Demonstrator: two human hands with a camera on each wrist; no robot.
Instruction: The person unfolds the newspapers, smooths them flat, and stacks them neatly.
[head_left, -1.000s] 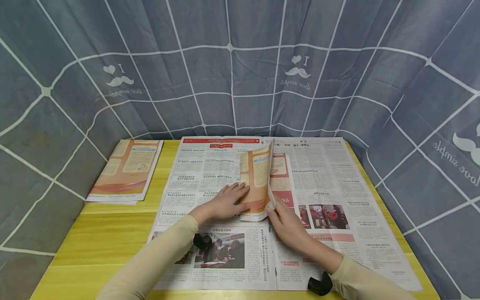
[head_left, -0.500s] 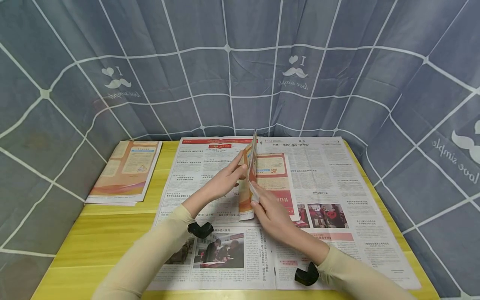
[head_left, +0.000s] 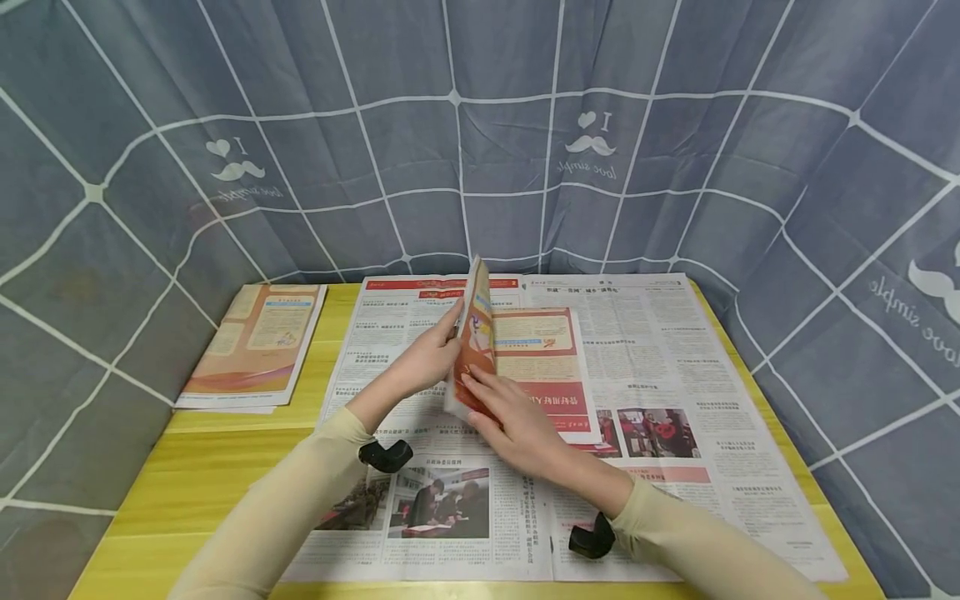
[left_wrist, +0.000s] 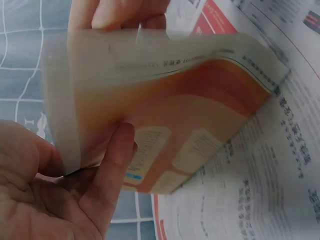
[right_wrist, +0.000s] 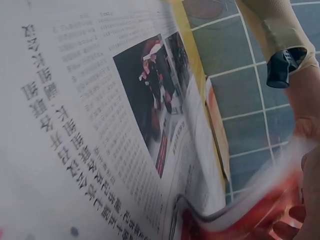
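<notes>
An orange booklet [head_left: 477, 340] is pinched by the left hand [head_left: 427, 357], touched from five o'clock by the extended right hand [head_left: 519, 423].

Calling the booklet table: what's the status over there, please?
Left hand pinches raised booklet; right hand touches its face. Booklet roughly upright over newspaper. Nothing visibly in the way.

The yellow table [head_left: 187, 467] bears a spread newspaper [head_left: 637, 383] and orange-covered papers [head_left: 255, 350].
</notes>
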